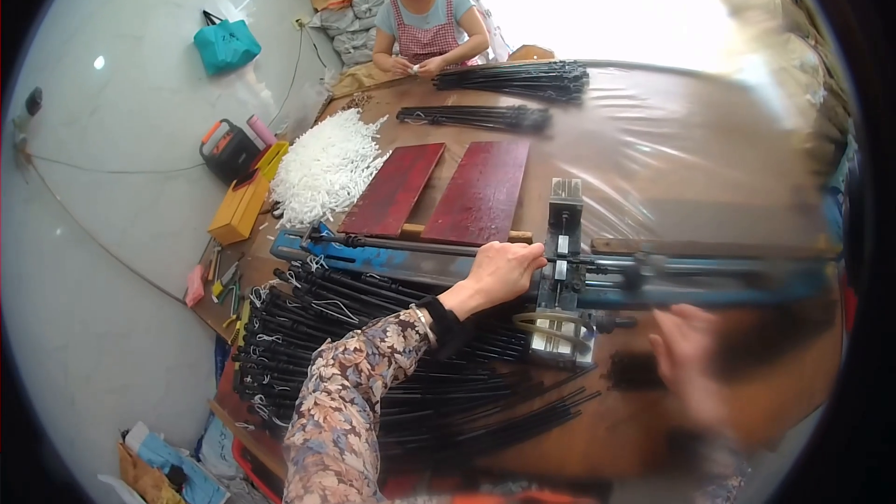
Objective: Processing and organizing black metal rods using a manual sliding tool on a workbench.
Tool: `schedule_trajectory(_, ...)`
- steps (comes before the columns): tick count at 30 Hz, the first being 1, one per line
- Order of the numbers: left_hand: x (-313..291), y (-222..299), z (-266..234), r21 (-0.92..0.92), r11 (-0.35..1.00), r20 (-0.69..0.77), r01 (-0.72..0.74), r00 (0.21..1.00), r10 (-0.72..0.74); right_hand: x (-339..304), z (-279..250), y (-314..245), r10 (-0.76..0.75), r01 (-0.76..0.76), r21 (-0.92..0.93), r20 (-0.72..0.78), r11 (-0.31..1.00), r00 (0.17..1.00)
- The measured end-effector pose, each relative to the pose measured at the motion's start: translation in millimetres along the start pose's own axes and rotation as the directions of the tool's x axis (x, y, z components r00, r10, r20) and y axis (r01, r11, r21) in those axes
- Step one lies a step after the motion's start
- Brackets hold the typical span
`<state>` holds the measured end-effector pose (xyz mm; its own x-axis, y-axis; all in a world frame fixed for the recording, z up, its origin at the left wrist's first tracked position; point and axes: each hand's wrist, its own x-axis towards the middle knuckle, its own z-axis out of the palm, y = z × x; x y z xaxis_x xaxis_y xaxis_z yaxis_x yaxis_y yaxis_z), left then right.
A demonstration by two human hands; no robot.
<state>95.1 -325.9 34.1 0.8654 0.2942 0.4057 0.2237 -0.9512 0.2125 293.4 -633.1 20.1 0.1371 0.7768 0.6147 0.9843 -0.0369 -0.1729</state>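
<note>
My left hand is closed around a long black rod, with its fingertips at the edge of a metal clamping fixture. The rod lies along a blue bench rail that runs left to right across the table. Right of the fixture, thin rods or shafts stretch along the rail, partly blurred. My right hand is smeared by motion just in front of the rail's right half, so its fingers do not show clearly. A pale looped band sits at the fixture's near end.
Many black rods, some with white ties, lie in front of the rail at left. Beyond it are two dark red boards and a heap of small white pieces. More rod bundles lie near a co-worker across the table. A yellow box stands at the left edge.
</note>
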Motion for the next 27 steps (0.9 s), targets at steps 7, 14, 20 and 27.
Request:
schedule_trajectory(7, -10.0, 2.3, -2.6, 0.011, 0.999, 0.005, 0.031, 1.0, -0.031, 1.6, 46.5, -2.3, -0.023, -0.004, 0.298, 0.087, 0.955, 0.996)
schedule_trajectory(14, -2.7, -9.4, 4.7, 0.16, 0.974, -0.103, -0.161, 0.979, 0.179, 24.5, 54.5, 5.7, 0.039, -0.13, 0.493, 0.191, 0.86, 0.981)
schedule_trajectory(20, -6.8, -87.0, -40.7, 0.364, 0.874, -0.118, -0.321, 0.915, 0.385, -52.7, -2.1, -27.8, -0.044, 0.025, 0.037, 0.732, 0.999, 0.68)
schedule_trajectory(27, -98.1, -25.5, -24.9, 0.396, 0.902, -0.081, -0.174, 0.971, 0.223, -72.6, 42.0, -4.2, -0.183, 0.178, 0.041, 0.245, 0.983, 0.952)
